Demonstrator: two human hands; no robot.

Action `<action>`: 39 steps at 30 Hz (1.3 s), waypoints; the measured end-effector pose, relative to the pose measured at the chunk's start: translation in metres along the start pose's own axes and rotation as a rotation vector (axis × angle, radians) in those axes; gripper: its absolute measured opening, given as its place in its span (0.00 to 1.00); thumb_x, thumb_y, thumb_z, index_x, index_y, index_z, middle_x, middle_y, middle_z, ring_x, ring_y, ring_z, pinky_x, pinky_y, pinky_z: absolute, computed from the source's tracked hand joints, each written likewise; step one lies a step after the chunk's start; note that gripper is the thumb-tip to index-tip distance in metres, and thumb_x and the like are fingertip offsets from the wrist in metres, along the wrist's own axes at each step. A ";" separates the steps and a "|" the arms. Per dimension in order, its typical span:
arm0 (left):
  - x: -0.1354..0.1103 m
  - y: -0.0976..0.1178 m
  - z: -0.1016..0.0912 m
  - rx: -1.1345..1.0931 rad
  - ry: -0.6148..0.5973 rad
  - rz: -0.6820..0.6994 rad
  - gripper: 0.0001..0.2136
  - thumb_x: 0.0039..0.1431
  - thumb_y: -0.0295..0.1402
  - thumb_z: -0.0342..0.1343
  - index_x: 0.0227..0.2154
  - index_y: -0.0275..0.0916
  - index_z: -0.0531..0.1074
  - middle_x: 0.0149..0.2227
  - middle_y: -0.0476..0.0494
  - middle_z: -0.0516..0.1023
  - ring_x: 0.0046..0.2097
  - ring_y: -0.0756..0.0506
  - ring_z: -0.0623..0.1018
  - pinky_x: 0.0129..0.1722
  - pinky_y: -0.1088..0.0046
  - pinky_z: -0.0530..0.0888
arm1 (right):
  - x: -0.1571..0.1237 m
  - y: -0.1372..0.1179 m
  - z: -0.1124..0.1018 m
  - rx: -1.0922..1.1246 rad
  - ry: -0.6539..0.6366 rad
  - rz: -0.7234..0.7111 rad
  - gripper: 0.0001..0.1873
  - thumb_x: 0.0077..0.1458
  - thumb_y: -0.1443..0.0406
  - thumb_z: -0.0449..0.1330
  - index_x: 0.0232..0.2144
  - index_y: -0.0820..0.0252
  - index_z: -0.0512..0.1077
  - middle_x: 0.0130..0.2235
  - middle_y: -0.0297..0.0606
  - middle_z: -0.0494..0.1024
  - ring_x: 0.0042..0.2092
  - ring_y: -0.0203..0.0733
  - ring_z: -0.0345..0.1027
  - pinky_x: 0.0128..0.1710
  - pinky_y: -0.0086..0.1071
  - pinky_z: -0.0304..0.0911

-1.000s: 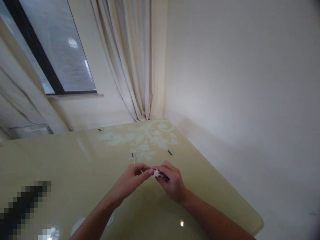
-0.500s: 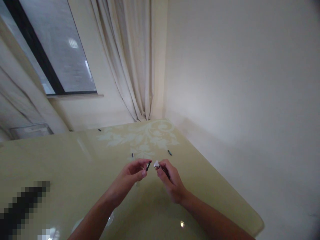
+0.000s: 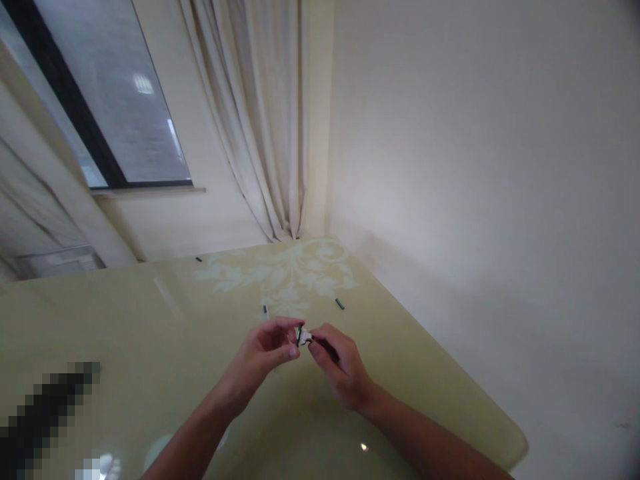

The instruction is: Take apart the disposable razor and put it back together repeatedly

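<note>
Over the table, my left hand (image 3: 263,350) pinches a small dark bar, which looks like a razor blade cartridge (image 3: 299,335), between thumb and fingertips. My right hand (image 3: 343,365) is closed around the dark handle of what looks like a razor (image 3: 306,338). The razor's pale, flared head points left and meets the cartridge, or nearly so; whether the two are joined cannot be made out. Most of the handle is hidden in my right palm. Behind my left hand lies a thin white stick with a dark end (image 3: 265,310), partly covered.
A similar dark bar with a greenish strip (image 3: 340,304) lies beyond my right hand on the glossy yellow-green table (image 3: 420,400). Another small dark piece (image 3: 199,259) sits near the far edge. A wall (image 3: 475,200) borders the right side; curtains (image 3: 260,133) hang behind.
My right hand has moved slightly left, bringing the razor's head against or very close to the cartridge. The gap between them has closed. My left hand has barely moved.
</note>
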State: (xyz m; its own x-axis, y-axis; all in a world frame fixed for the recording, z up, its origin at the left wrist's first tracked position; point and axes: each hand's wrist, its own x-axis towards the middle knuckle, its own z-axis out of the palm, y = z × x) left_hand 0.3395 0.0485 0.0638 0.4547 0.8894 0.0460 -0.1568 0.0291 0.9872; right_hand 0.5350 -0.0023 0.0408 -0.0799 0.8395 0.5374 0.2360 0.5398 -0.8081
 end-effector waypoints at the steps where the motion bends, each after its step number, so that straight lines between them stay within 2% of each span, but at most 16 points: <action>1: 0.000 0.001 0.001 -0.002 0.017 0.004 0.21 0.43 0.41 0.78 0.42 0.45 0.84 0.34 0.48 0.79 0.38 0.46 0.75 0.41 0.69 0.73 | 0.000 0.000 0.000 -0.018 0.006 -0.028 0.11 0.71 0.59 0.58 0.42 0.57 0.77 0.34 0.36 0.74 0.34 0.40 0.65 0.36 0.32 0.59; 4: -0.002 0.003 0.005 -0.010 0.066 0.008 0.21 0.42 0.40 0.78 0.41 0.43 0.85 0.32 0.48 0.79 0.37 0.46 0.76 0.41 0.70 0.73 | 0.000 -0.001 0.000 -0.050 0.011 -0.099 0.10 0.71 0.61 0.58 0.44 0.58 0.79 0.33 0.36 0.74 0.35 0.40 0.66 0.37 0.33 0.60; 8: -0.004 0.007 0.007 -0.031 0.068 0.010 0.19 0.41 0.37 0.79 0.40 0.43 0.86 0.31 0.49 0.79 0.36 0.47 0.76 0.39 0.71 0.73 | -0.001 -0.001 0.000 -0.039 0.009 -0.122 0.10 0.71 0.62 0.59 0.44 0.57 0.79 0.33 0.36 0.74 0.35 0.40 0.66 0.36 0.32 0.60; 13: -0.003 0.010 0.007 -0.052 0.033 0.015 0.18 0.41 0.35 0.79 0.38 0.44 0.87 0.29 0.50 0.78 0.34 0.49 0.75 0.38 0.73 0.73 | -0.001 -0.002 -0.001 -0.032 0.013 -0.113 0.09 0.71 0.63 0.59 0.43 0.58 0.80 0.32 0.35 0.72 0.34 0.39 0.65 0.36 0.32 0.59; 20: -0.004 0.010 0.008 -0.050 0.051 0.047 0.17 0.40 0.32 0.79 0.37 0.43 0.87 0.27 0.51 0.76 0.32 0.50 0.74 0.34 0.75 0.71 | 0.001 -0.004 -0.003 0.003 0.003 -0.114 0.09 0.70 0.63 0.60 0.42 0.58 0.81 0.31 0.35 0.72 0.34 0.39 0.65 0.35 0.32 0.59; 24: -0.003 0.009 0.008 -0.003 0.059 0.073 0.16 0.39 0.32 0.79 0.36 0.41 0.87 0.25 0.52 0.73 0.30 0.51 0.72 0.32 0.75 0.70 | 0.003 -0.002 -0.004 0.023 -0.038 -0.100 0.10 0.70 0.62 0.60 0.42 0.59 0.81 0.32 0.36 0.72 0.34 0.39 0.65 0.35 0.32 0.59; 29: -0.003 0.006 0.008 0.097 0.081 0.104 0.16 0.43 0.34 0.78 0.38 0.41 0.87 0.25 0.52 0.73 0.29 0.51 0.71 0.31 0.75 0.68 | 0.004 0.000 -0.005 0.034 -0.056 -0.070 0.12 0.70 0.61 0.60 0.38 0.59 0.80 0.31 0.35 0.71 0.33 0.39 0.64 0.34 0.32 0.58; 34: -0.002 0.009 0.002 0.136 0.020 0.107 0.17 0.46 0.37 0.77 0.40 0.41 0.86 0.27 0.51 0.74 0.31 0.50 0.71 0.31 0.74 0.67 | 0.004 -0.004 -0.005 0.063 -0.032 -0.039 0.12 0.69 0.59 0.61 0.36 0.59 0.80 0.30 0.34 0.71 0.32 0.38 0.64 0.34 0.31 0.57; 39: -0.002 0.015 -0.004 0.222 -0.052 0.125 0.21 0.45 0.36 0.77 0.44 0.42 0.83 0.34 0.49 0.77 0.32 0.50 0.71 0.34 0.73 0.70 | 0.003 -0.007 -0.004 0.098 -0.014 0.007 0.12 0.68 0.58 0.62 0.38 0.59 0.81 0.30 0.34 0.72 0.31 0.37 0.63 0.32 0.31 0.57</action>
State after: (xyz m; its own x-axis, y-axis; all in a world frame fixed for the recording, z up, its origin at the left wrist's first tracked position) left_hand 0.3323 0.0489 0.0774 0.4895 0.8548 0.1724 -0.0212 -0.1859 0.9823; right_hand 0.5372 -0.0034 0.0488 -0.0921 0.8437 0.5289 0.1406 0.5369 -0.8319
